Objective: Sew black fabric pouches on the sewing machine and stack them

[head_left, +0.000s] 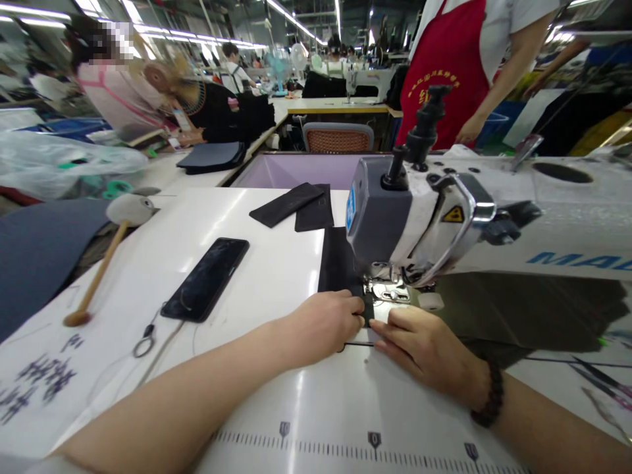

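A black fabric piece (340,260) lies flat on the sewing machine's bed, its right edge beside the metal presser foot (390,289). My left hand (328,326) is closed with curled fingers on the near end of this piece. From the other side, my right hand (427,349) reaches in with its fingertips pinched at the piece's near right edge, close to the left fingertips. What lies under the fingers is hidden. The sewing machine head (380,210) stands right above the fabric.
Two black fabric pieces (291,205) overlap behind. Left lie a phone (206,280) with a ring strap and a wooden-handled mallet (103,263). Scissors (605,382) and dark olive fabric (528,309) are right. A person in a red apron (444,72) stands behind the machine.
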{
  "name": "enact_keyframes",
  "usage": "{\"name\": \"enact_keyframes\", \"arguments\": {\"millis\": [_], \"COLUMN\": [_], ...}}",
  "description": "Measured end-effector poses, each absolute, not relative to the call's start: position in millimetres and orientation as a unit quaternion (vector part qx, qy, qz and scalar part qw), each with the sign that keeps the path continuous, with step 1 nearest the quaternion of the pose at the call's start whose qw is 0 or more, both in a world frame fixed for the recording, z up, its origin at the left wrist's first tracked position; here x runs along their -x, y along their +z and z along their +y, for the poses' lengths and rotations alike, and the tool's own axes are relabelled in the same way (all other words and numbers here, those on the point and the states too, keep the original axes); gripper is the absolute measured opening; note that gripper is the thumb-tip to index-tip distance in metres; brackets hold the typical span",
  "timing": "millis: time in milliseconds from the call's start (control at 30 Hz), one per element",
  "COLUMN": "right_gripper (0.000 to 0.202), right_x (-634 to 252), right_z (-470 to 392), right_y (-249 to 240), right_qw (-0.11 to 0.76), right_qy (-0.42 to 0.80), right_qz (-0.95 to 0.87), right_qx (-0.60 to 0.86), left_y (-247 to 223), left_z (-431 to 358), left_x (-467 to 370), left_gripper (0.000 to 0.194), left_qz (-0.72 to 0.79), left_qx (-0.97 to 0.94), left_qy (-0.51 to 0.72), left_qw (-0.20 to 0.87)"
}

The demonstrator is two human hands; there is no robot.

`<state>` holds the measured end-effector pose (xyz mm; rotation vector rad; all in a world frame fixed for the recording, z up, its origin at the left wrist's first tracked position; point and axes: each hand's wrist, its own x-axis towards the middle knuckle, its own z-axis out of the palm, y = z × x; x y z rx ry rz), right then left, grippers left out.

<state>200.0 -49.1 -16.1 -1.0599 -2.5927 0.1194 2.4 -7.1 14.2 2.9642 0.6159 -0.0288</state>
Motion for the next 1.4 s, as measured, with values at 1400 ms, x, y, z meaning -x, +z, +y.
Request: {"name": "enact_keyframes", "arguments": {"millis": [1400], "right_gripper": [0.026], "right_x": [-199.4], "right_z": [-41.7], "right_y": [-22.8], "right_qw": [0.175], "right_qy": [0.060], "right_qz": [-0.861], "right_qx": [0.474], "left_y": [-3.5], "left_z": [16.0], "left_x": [-6.7], "left_gripper": [0.017], "left_qz": [0.293], "left_qx": [-0.954], "left_qy": [0.059], "left_qw": [0.028]}}
